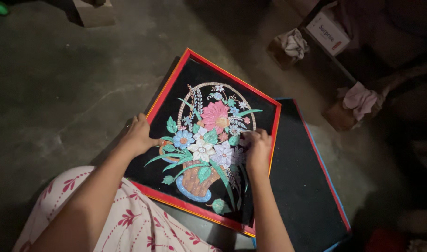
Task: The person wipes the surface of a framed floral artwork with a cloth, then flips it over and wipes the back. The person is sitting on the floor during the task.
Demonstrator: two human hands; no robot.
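Left hand [140, 135] grips the left edge of a red-framed black panel [176, 81] bearing a colourful flower-basket design, fingers curled over the frame. Right hand [258, 148] rests curled on the flowers near the panel's right edge. It lies tilted over her lap and a second, blue-edged black panel [302, 186] on the concrete floor [59, 84].

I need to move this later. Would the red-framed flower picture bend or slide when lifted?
The red-framed flower picture probably stays stiff: its edges look straight though it overhangs the blue-edged black board. It may slide, resting tilted there. The left hand steadies one edge; raised decoration could be fragile.
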